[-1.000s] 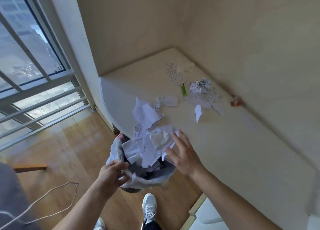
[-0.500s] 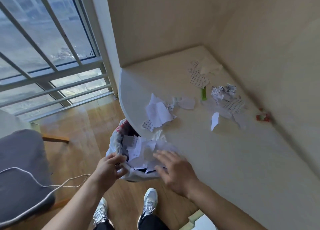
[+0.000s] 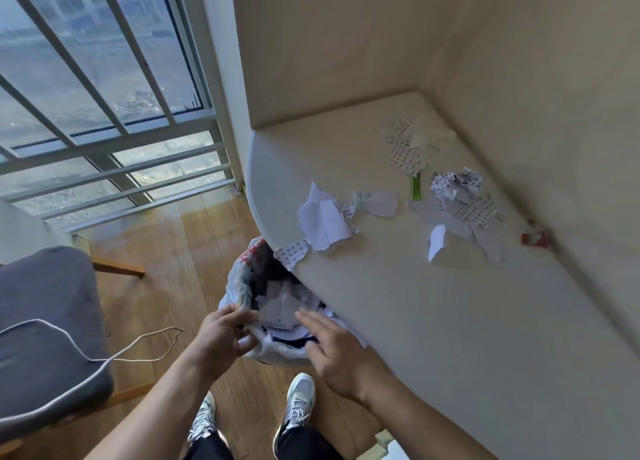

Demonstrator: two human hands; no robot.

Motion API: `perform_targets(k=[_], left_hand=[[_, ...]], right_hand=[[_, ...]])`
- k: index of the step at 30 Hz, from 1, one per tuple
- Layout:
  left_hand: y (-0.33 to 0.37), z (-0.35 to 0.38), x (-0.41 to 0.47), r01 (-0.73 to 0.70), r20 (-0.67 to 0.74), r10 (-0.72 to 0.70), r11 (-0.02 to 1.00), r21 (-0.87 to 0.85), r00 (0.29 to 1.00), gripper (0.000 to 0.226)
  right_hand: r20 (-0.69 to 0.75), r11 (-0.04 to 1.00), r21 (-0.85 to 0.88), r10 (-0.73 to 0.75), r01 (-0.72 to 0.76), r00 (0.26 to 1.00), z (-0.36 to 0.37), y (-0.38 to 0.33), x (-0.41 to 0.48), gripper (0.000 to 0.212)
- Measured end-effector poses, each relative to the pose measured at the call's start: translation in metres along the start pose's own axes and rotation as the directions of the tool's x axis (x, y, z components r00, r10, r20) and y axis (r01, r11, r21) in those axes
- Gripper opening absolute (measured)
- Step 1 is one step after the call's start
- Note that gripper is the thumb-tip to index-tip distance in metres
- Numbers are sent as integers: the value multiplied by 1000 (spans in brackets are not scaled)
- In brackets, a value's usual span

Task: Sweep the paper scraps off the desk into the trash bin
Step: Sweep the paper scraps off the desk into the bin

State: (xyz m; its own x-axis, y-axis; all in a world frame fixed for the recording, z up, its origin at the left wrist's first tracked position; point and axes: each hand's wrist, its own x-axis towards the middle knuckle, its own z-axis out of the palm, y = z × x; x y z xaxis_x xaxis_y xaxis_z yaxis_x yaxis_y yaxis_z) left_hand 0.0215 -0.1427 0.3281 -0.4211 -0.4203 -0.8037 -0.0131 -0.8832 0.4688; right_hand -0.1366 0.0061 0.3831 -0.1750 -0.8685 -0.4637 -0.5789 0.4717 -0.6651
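A: Status?
B: Trash bin (image 3: 277, 307) tucked under worktop (image 3: 433, 321) edge, white liner on. Left hand (image 3: 221, 335) pinching liner rim at 7 o'clock side of bin. Right hand (image 3: 332, 352) spread flat, fingers loose, empty, hovering over bin mouth at 5 o'clock. Some white paper already inside.
A: Left to clear?
B: Plenty. White torn sheets (image 3: 323, 220) near worktop edge, at 12 o'clock from bin. Dotted scrap (image 3: 292, 253) overhanging edge just above bin. Small white piece (image 3: 379, 203) further in. Crumpled dotted wad (image 3: 457, 184) and dotted scraps (image 3: 408, 151) toward 1 o'clock, near wall. Loose white shard (image 3: 436, 241) close by those.
A: Non-paper?
B: Green stick (image 3: 416, 189) among far scraps, red item (image 3: 535, 239) against wall. Identity unclear for both. Best left out of sweep.
A: How to run next pass?
B: Keep liner held wide, rim pulled snug under worktop lip, no gap. Reach past far cluster first, palm edge down, drag everything toward 7 o'clock in one line to nearest pile. Then push whole pile over edge slowly.
A: Risks?
B: Light scraps, likely to flutter past rim onto wood floor (image 3: 180, 251). Fast sweep probably scatters. Overhanging dotted scrap may drop outside bin if bumped sideways.
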Motion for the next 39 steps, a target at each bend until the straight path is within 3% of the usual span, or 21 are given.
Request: perform_targets(k=[4, 6, 7, 9, 10, 13, 16, 18, 23, 26, 27, 29, 31, 33, 36, 39], left_hand=[[-2, -3, 3, 15, 9, -15, 1000, 0, 1000, 19], [-4, -3, 4, 21, 12, -21, 1000, -6, 1000, 18], [-4, -3, 4, 22, 13, -22, 1000, -9, 1000, 19], [-4, -5, 5, 25, 21, -25, 1000, 2, 999, 19], [-4, -6, 6, 27, 26, -27, 1000, 4, 999, 19], [-4, -6, 7, 35, 43, -35, 999, -3, 998, 20], [-4, -6, 8, 34, 42, -36, 998, 50, 998, 21], [-5, -10, 8, 29, 30, -32, 995, 93, 999, 22], [-1, -21, 8, 18, 42, -24, 992, 126, 999, 25], [1, -22, 5, 16, 59, -25, 989, 146, 998, 24], [1, -22, 3, 13, 58, -22, 989, 147, 998, 24], [2, -22, 3, 13, 50, -20, 990, 143, 999, 24], [4, -24, 2, 9, 47, -16, 990, 139, 999, 22], [8, -26, 1, 8, 33, -12, 992, 129, 999, 21], [13, -32, 1, -3, -7, 4, 993, 115, 1000, 24], [17, -33, 1, -10, -44, 16, 991, 136, 999, 22]], right_hand=[[-18, 992, -117, -45, 43, 999, 19, 9, -37, 53], [-212, 978, -190, -124, 83, 969, 29, 10, -45, 51], [-365, 973, -214, -164, 88, 916, 32, 11, -47, 45], [-599, 982, -189, -100, -19, 794, 33, 14, -54, 38], [-643, 983, -146, -10, -110, 766, 33, 16, -57, 39], [-572, 960, -95, 166, -265, 803, 41, 29, -53, 54], [-307, 933, -220, 212, -286, 928, 45, 27, -34, 88], [-187, 899, -308, 264, -311, 946, 44, 19, -23, 101], [92, 885, -387, 314, -257, 945, 44, 4, 3, 106], [210, 969, -89, 244, -230, 947, 35, 1, 7, 73], [160, 978, 25, 200, -207, 967, 30, 1, 5, 57], [-105, 991, 100, 101, -91, 989, 18, 1, 1, 41], [-378, 999, 16, -34, 43, 925, 0, -2, 11, 41], [-505, 996, -38, -87, 79, 859, -26, -5, 43, 47], [-503, 992, -51, 74, -115, 861, -73, -7, 106, 67], [-331, 940, -172, 227, -295, 916, -101, 3, 152, 91]])
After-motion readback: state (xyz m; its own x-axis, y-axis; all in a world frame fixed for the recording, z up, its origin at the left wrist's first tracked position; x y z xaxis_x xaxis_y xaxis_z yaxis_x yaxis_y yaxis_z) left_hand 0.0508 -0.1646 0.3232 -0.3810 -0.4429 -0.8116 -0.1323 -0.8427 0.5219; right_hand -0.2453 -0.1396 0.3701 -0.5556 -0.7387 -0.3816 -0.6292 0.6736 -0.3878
